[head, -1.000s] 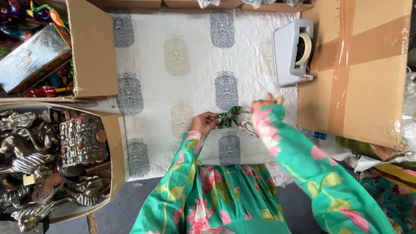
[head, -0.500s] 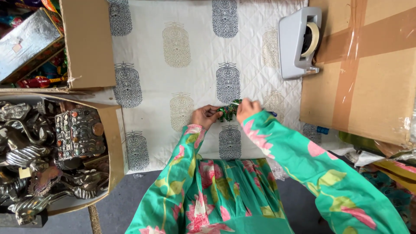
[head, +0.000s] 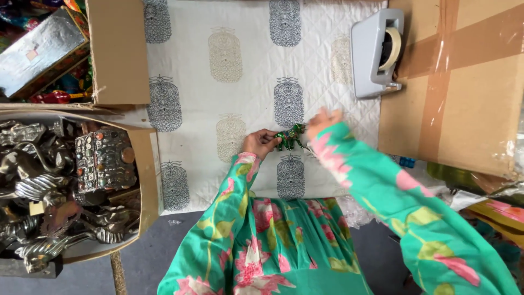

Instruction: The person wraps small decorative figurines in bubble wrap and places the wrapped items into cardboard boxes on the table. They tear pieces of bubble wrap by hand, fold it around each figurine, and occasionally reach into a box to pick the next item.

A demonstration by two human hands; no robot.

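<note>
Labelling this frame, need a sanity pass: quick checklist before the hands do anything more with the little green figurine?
1. Grip: left hand holds the small green figurine at one end: ok.
2. Right hand is blurred beside the figurine; whether it touches it: cannot tell.
3. Surface: the quilted white cloth under the figurine shows bare fabric around it: ok.
4. Tape dispenser stands upright at the cloth's far right corner, apart from both hands: ok.
5. Open box of metal figurines sits off the person's left side, apart from the hands: ok.
6. Figurine's condition, too small to judge: cannot tell.
</note>
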